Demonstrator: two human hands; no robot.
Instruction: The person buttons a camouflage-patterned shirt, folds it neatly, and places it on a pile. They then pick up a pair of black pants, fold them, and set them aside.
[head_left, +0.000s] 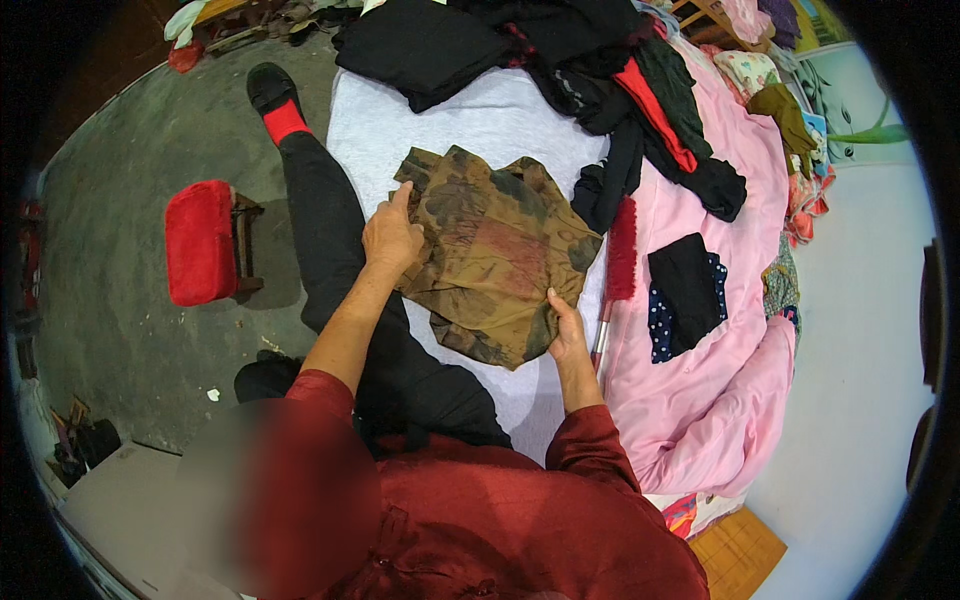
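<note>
A partly folded brown camouflage-patterned garment (487, 255) lies in front of me over the light grey bed cover. My left hand (394, 236) holds its left edge, the index finger stretched along the cloth and the other fingertips partly hidden. At the lower right edge my right hand (568, 324) grips the fabric, thumb on top and fingers beneath. The cloth is creased, with a reddish patch in its middle. Just right of it lies a red-bristled bed brush (621, 251) with a metallic handle.
Dark clothes (525, 45) are heaped at the bed's far end. On the pink quilt (705, 420) rests a black folded cloth (681, 289) over a dotted one. My outstretched leg (322, 210) borders the left side. A red-covered stool (201, 244) stands on the concrete floor.
</note>
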